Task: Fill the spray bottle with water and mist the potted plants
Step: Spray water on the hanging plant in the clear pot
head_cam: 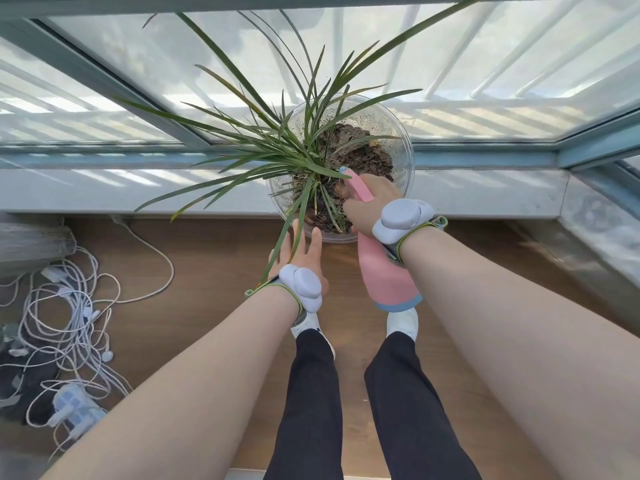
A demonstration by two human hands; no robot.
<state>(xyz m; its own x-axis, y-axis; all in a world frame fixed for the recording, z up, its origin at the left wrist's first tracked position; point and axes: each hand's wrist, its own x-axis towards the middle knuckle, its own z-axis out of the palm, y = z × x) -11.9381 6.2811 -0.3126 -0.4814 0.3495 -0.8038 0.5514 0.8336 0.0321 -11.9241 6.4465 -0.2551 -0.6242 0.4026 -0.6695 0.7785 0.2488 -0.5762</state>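
Grips the pink spray bottle (388,278) with the right hand (372,206), fingers curled tight round the thin top part. Aims the tip down at the middle of the plant (298,157), just above the dirt, with the fat bottom of the bottle hanging lower, out over the wood floor (214,258). Cannot tell if a finger is pulling the trigger; hidden by the hand.

Holds the left hand (301,258) flat and open just beside the near edge of the clear pot (410,150), fingers straight and spread, with nothing in it. Has one long green leaf lying across it; cannot tell if touching or just passing over.

Looks like the filling part is done, since the bottle is up at the plant and not at a tap. Cannot see any water inside, though, because of the pink plastic. Looks like the misting part is on now. Shows no cloud of spray and no clear wet drops on the leaves, so hard to say how much is done here.

Shows only this one pot on the window ledge (138,192). Might leave more plants to mist somewhere out of sight. Shows a heap of white cables (69,306) on the floor to the left, well apart from the pot.
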